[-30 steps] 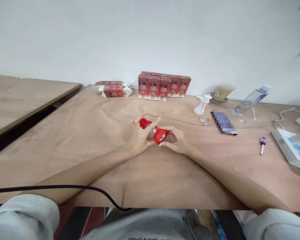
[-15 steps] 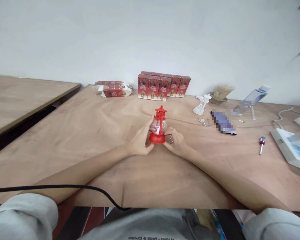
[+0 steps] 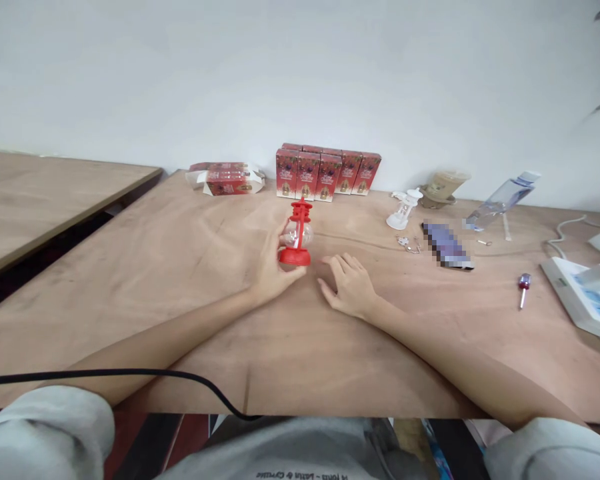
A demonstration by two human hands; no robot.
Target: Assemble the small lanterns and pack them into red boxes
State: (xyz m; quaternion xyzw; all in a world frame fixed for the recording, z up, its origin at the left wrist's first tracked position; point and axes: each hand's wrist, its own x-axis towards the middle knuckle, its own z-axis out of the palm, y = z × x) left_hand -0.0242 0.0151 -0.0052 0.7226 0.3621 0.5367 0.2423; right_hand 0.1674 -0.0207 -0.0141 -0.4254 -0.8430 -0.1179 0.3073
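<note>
A small red lantern (image 3: pixel 296 256) with a clear round globe stands upright in the grip of my left hand (image 3: pixel 271 270). The left thumb lies along the front of its red base, and the fingers reach behind the globe. To the right of the lantern and apart from it is my right hand (image 3: pixel 351 285). Its thumb and fingers are spread and slightly curled above the wooden table (image 3: pixel 300 347), with nothing visible in them.
Several red printed boxes (image 3: pixel 307 175) stand by the wall; flattened cartons (image 3: pixel 227 180) lie left of them. On the right are a white lantern (image 3: pixel 405 208), a phone (image 3: pixel 447 245), a drink cup (image 3: pixel 445 187), a leaning bottle (image 3: pixel 503 201), a screwdriver (image 3: pixel 524 290) and a power strip (image 3: pixel 580 293).
The lantern has shifted left and away from me in my left hand. My right hand has let go of its base and opened beside it.
</note>
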